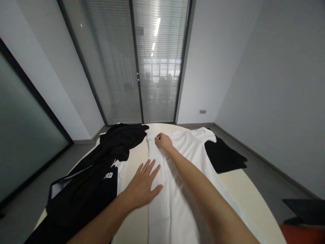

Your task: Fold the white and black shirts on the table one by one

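Note:
A white T-shirt lies spread lengthwise on the table, its left side folded inward and a short sleeve out at the far right. My left hand rests with fingers spread at the shirt's left edge. Farther off, my right hand has its fingers closed in a pinch at the far left part of the shirt. Cloth seems to be between those fingertips, though they are partly hidden. My right forearm crosses over the middle of the shirt.
Black and white garments are heaped on the left of the pale table. Folded black cloth sits at the right, partly under the shirt's sleeve. Beyond the table stand a glass partition with blinds and grey walls. Something red shows at lower right.

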The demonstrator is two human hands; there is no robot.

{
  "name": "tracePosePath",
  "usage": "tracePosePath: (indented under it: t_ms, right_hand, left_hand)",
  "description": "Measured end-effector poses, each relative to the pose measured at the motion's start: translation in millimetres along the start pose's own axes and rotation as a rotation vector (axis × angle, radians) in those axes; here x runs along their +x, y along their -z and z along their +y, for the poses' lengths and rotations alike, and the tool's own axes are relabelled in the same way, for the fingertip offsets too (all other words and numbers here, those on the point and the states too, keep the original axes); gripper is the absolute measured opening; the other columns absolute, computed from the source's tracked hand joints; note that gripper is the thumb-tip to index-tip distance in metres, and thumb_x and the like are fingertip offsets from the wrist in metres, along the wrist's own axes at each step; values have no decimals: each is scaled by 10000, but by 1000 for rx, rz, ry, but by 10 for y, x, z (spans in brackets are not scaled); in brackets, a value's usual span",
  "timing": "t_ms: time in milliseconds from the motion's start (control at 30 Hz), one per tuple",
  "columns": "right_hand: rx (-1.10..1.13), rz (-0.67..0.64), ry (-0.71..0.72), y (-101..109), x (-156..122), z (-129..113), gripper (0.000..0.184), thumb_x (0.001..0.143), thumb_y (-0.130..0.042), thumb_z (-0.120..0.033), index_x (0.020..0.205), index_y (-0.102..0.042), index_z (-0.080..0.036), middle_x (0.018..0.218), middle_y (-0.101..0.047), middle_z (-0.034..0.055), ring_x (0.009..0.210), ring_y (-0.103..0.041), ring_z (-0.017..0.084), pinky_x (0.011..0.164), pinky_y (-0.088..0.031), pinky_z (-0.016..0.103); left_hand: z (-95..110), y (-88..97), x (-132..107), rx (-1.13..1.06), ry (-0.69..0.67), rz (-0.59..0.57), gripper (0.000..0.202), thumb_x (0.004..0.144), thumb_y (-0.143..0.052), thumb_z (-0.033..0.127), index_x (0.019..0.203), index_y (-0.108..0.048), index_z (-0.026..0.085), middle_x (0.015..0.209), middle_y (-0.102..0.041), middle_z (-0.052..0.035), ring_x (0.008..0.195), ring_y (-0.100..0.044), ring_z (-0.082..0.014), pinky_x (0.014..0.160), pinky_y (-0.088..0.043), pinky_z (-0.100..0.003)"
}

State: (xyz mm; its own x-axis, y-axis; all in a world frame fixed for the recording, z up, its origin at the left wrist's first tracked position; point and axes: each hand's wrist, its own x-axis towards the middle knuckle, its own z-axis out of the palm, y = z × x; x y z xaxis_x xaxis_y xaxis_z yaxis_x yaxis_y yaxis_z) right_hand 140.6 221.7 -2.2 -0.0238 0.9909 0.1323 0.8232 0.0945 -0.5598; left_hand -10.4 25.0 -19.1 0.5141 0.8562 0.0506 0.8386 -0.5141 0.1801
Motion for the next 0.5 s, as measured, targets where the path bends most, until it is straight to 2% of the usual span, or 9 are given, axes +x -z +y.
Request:
tracePosePath:
  t_ms: [233, 433, 500]
  right_hand:
    - [40, -11, 3, -175, 401, -1, 416, 907, -589, -372, 1304, -592, -247, 1078, -741, 72, 1038, -662, 229, 873, -484, 322]
    - [78, -2, 19, -272, 583, -23, 283, 894, -561, -240, 1137, -700, -275, 1080, -742, 36, 1022, -667, 184, 882, -474, 269]
    - [79, 30, -9, -264, 639, -29, 306, 932, -492, -249, 1171, -683, -269, 1144, -724, 52, 1060, -656, 193, 888, -479, 287]
  left_hand:
    - [7, 34, 13, -4, 0, -6, 696, 975, -418, 567, 1585, -249, 278, 1673, -146, -67, 1536, -86, -331, 1222, -144, -598]
    - [29, 59, 50, -7, 17, -59, 708, 965, -452, 534, 1590, -230, 287, 1677, -121, -59, 1534, -65, -354, 1213, -138, -626]
    - [26, 55, 54, -10, 17, -61, 714, 964, -453, 532, 1592, -222, 287, 1678, -110, -60, 1534, -58, -358, 1212, -137, -631]
